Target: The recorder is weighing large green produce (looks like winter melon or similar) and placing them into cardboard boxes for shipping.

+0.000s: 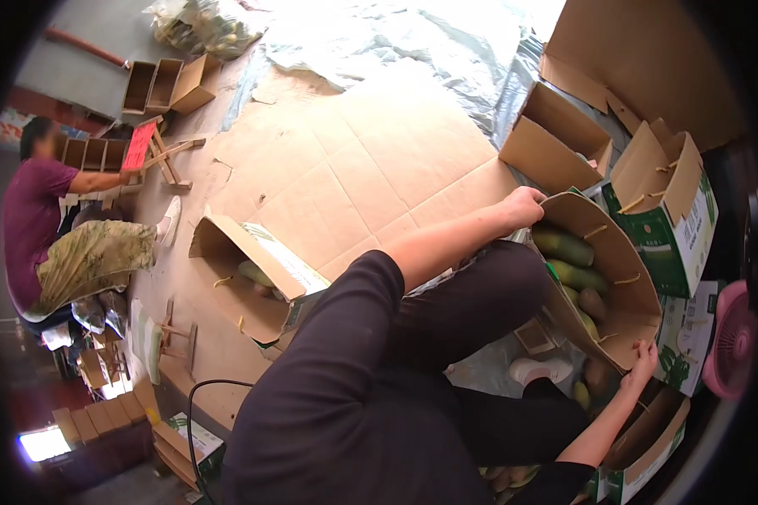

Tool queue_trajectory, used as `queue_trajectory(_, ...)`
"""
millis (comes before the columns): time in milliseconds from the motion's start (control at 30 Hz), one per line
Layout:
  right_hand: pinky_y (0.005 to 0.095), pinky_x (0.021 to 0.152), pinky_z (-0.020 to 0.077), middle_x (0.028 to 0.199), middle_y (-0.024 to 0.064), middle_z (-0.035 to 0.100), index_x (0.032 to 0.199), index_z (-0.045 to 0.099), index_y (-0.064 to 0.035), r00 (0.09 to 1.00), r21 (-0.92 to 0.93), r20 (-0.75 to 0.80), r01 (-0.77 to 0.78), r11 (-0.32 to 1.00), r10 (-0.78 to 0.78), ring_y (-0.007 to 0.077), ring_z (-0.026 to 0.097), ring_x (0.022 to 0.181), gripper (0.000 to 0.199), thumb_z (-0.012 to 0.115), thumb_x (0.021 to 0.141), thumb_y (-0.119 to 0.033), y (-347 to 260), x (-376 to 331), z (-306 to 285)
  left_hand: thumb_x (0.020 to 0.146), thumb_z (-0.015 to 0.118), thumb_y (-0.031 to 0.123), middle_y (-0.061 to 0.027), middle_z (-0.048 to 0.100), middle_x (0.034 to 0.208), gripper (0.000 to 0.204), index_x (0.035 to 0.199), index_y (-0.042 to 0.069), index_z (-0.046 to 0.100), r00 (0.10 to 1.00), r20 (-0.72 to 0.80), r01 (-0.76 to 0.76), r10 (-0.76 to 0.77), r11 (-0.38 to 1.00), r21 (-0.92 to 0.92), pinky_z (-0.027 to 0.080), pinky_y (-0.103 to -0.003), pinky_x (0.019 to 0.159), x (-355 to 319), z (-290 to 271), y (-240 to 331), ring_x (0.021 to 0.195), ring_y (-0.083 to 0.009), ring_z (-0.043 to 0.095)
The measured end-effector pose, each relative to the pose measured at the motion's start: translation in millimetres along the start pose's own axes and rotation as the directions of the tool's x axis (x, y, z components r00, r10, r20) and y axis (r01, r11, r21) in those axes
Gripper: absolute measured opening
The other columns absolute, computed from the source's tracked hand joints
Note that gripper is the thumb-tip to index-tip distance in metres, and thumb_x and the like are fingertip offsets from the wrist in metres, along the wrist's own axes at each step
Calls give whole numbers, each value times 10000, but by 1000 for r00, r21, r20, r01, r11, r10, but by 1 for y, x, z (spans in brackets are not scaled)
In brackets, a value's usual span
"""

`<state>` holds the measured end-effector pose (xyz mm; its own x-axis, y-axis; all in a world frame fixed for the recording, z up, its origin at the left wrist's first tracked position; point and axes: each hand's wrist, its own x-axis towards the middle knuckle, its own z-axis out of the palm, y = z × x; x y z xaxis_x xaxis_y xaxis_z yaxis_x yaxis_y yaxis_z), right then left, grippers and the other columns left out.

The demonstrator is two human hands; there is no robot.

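Note:
An open cardboard box, green on the outside, is tilted toward me at the right. Inside it lie long green vegetables and rounder brownish ones; I cannot tell their exact kind. My left hand grips the box's far rim, fingers closed on the cardboard. Around the near right corner of the same rim, my right hand is closed too. Yellow rope handles show on the inner wall. The box's underside is hidden.
Open boxes stand at the right and far right, beside a pink fan. Another box with produce sits left of my arm. Flattened cardboard covers the floor. A person in a purple shirt sits at the left.

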<state>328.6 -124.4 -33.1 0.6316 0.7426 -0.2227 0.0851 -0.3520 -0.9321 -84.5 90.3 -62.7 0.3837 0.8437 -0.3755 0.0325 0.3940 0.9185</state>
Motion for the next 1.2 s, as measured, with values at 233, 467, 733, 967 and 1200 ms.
queue_trajectory(233,279,824,436,1030,45,558,1244,453,-20,988,109,127,78,991,-92,145,533,927,399,561,875,-126,-64,-2,78,663,516,-9,-57,606,806,356,1000,3,629,992,-128,-33,21,995,-98,423,-260,647,-18,-73,25,728,-136,534)
queue_trajectory(467,282,807,436,1076,57,543,1257,411,-58,885,79,458,53,995,-83,141,526,970,445,581,858,-157,-134,-19,202,687,533,47,-50,614,795,261,913,23,661,918,-396,-2,7,1000,11,430,-267,673,-81,-186,36,748,-132,536)
queue_trajectory(733,253,680,415,1030,53,556,1265,403,-89,705,-175,694,-35,984,149,128,522,856,541,630,783,-181,-159,-97,389,708,558,42,-91,617,781,167,845,-5,642,687,-726,73,-22,997,39,449,-307,667,-148,-337,-10,733,-165,541)
queue_trajectory(967,301,654,444,1142,118,485,1372,221,-59,493,-443,771,-37,896,402,193,492,883,839,696,718,-283,-106,-208,481,703,537,157,-142,648,882,298,938,6,640,425,-905,504,-8,833,230,475,-341,714,-212,-449,-39,846,-214,610)
queue_trajectory(1200,262,618,466,992,57,582,1342,345,-79,167,-446,883,14,895,438,130,545,848,626,646,801,-171,-88,-244,480,766,535,267,-142,420,1331,680,1381,141,273,261,-948,857,-182,496,141,298,-462,1024,-270,-437,-64,1245,-317,374)
